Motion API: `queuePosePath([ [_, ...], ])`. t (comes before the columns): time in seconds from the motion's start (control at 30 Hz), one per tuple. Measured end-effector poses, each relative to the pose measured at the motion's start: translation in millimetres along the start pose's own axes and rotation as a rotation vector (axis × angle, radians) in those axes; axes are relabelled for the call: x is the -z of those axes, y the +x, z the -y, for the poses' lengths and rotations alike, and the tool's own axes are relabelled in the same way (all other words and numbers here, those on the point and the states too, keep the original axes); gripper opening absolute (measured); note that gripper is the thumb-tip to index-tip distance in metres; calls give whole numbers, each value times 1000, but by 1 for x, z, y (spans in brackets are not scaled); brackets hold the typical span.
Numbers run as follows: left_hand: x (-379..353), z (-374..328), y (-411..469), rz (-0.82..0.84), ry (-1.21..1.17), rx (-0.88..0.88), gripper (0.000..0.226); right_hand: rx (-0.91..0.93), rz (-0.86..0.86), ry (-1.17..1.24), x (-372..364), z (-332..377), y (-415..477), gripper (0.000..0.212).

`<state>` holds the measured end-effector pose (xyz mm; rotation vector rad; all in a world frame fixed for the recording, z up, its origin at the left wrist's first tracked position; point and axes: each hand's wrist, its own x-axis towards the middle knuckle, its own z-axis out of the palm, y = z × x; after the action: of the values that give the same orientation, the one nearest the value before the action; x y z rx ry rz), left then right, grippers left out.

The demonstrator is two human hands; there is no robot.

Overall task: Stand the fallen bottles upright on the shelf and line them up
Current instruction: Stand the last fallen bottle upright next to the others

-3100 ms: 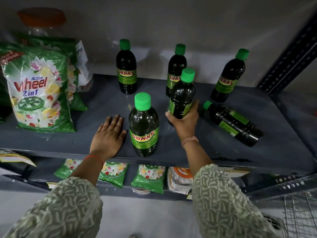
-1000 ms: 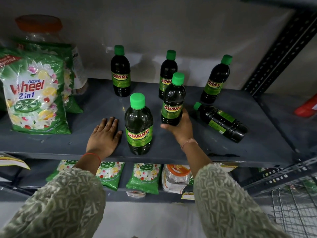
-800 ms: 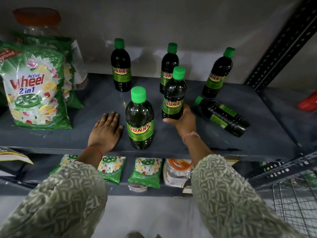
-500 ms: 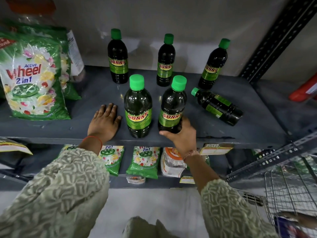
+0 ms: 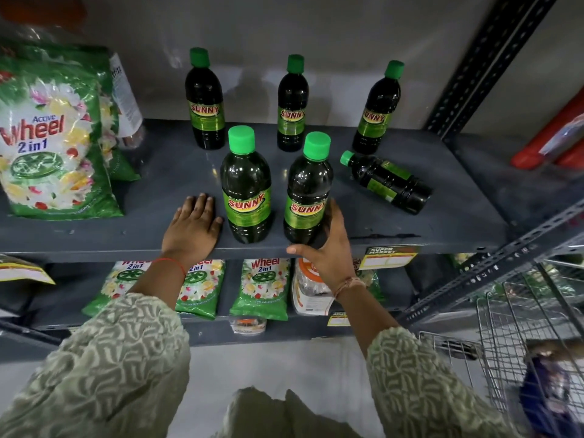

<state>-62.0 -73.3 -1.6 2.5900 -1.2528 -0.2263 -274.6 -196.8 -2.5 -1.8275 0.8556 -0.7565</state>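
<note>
Dark green-capped "Sunny" bottles stand on a grey shelf (image 5: pixel 158 200). Three stand upright along the back wall: left (image 5: pixel 204 101), middle (image 5: pixel 292 105) and right (image 5: pixel 376 110). Two more stand upright near the front edge. My right hand (image 5: pixel 328 248) wraps the base of the front right bottle (image 5: pixel 308 184). My left hand (image 5: pixel 192 227) lies flat, palm down, just left of the front left bottle (image 5: pixel 246 188) and holds nothing. One bottle (image 5: pixel 387 183) lies on its side at the right, cap pointing left.
Green "Wheel" detergent bags (image 5: pixel 50 143) stand at the shelf's left. Smaller packets (image 5: pixel 262 289) sit on the lower shelf. A perforated metal upright (image 5: pixel 486 61) borders the right side. A wire shopping trolley (image 5: pixel 531 336) stands at the lower right.
My right hand has brought its bottle from the middle of the shelf toward the front edge, next to the front left bottle. My left hand stays flat.
</note>
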Motion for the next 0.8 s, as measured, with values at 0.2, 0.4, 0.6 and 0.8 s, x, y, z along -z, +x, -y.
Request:
queuePosePath([
  [0.2, -8, -5, -5, 14, -49, 29, 53, 264, -314, -564, 38, 2, 30, 73],
  [0.4, -8, 6, -11, -23, -67, 100, 52, -184, 89, -1088, 103, 22, 107, 101],
  [0.6, -13, 0, -9, -22, -16, 123, 68, -256, 282, -1056, 116, 14, 142, 79],
  [0.8, -14, -2, -9, -46, -22, 127, 71, -158, -112, -650, 85, -1, 142, 79],
])
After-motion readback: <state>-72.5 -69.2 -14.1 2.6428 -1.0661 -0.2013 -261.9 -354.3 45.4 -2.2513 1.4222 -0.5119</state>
